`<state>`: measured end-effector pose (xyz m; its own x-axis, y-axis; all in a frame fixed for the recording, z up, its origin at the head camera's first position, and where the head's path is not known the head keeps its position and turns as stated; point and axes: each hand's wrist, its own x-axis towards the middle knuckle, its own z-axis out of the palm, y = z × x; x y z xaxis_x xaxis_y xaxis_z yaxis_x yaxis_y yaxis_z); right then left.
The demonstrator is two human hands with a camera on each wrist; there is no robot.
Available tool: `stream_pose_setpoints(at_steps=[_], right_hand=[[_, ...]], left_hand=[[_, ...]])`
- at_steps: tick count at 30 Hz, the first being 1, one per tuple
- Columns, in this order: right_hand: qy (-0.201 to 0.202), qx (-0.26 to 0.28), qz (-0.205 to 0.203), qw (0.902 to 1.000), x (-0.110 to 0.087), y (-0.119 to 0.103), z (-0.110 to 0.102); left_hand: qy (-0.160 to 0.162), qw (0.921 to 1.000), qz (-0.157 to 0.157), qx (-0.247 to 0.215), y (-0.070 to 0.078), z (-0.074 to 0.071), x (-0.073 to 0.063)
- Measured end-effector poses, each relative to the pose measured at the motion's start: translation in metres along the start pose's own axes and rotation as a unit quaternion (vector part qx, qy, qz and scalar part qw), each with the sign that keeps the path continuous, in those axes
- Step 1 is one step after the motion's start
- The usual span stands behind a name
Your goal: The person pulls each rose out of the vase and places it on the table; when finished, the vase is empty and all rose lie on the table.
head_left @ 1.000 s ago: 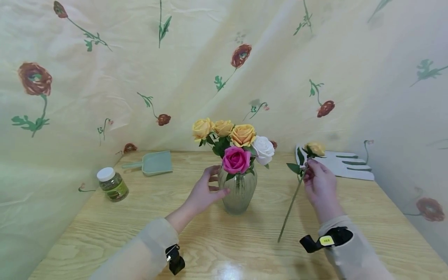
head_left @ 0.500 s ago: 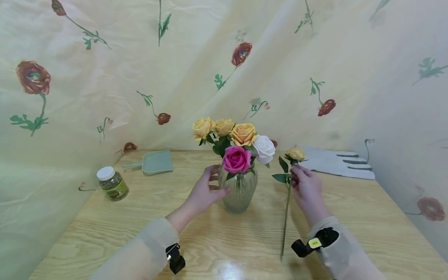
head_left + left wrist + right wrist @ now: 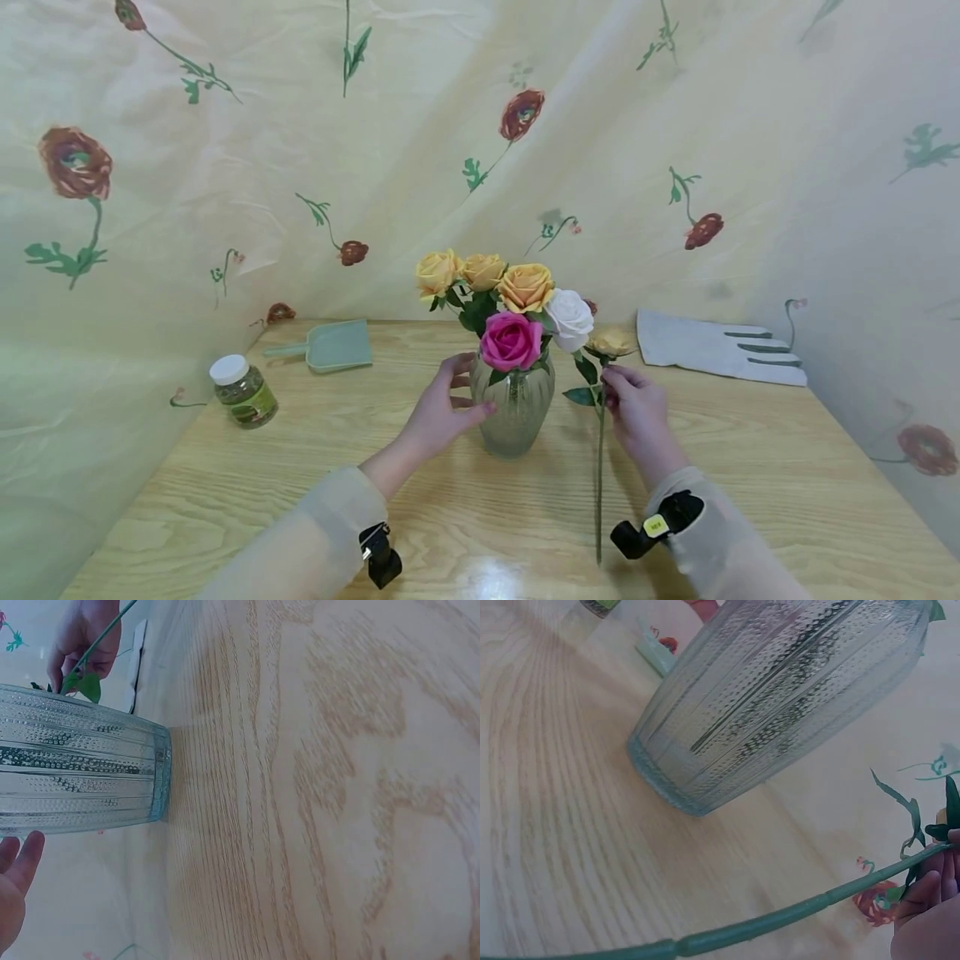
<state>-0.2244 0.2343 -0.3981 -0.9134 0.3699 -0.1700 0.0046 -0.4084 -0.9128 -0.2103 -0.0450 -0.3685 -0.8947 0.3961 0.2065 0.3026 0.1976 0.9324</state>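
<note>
A clear ribbed glass vase stands upright on the table, holding several roses: yellow ones, a white rose and a magenta rose. My left hand curves round the vase's left side, thumb across its front; the left wrist view puts fingertips right at the glass. Right of the vase, my right hand pinches a single yellow rose by its stem just below the bloom. Its long green stem hangs down toward me, with leaves on the vase side.
A whitish glove lies at the back right. Back left is a pale green dustpan, and nearer the left edge a white-lidded jar. A flower-printed cloth hangs behind the wooden table.
My right hand has carried the yellow rose leftward from the glove to beside the vase, and its slanted stem now hangs almost vertical. My left hand stays at the vase.
</note>
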Motion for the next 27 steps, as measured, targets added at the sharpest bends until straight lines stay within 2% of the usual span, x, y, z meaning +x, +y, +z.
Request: stream_pose_setpoints(at_steps=[3,10,14,19,27], right_hand=[[-0.006,-0.01,-0.001,0.9999,0.0,0.006,0.001],[-0.019,-0.05,-0.022,0.9983,0.002,0.019,0.002],[-0.019,-0.099,-0.024,0.9946,0.005,0.026,0.002],[-0.022,-0.174,-0.009,0.9844,0.008,0.032,0.002],[-0.02,-0.217,-0.005,0.9761,0.011,0.04,0.001]], left_hand=[[-0.001,1.0,-0.001,0.0,0.008,-0.001,-0.004],[0.007,0.9999,0.01,0.0,-0.026,0.001,0.007],[0.008,0.9999,0.009,-0.002,-0.026,0.001,0.007],[0.007,0.9999,0.015,-0.002,-0.026,0.0,0.007],[0.006,0.9999,0.01,0.001,-0.028,0.0,0.008]])
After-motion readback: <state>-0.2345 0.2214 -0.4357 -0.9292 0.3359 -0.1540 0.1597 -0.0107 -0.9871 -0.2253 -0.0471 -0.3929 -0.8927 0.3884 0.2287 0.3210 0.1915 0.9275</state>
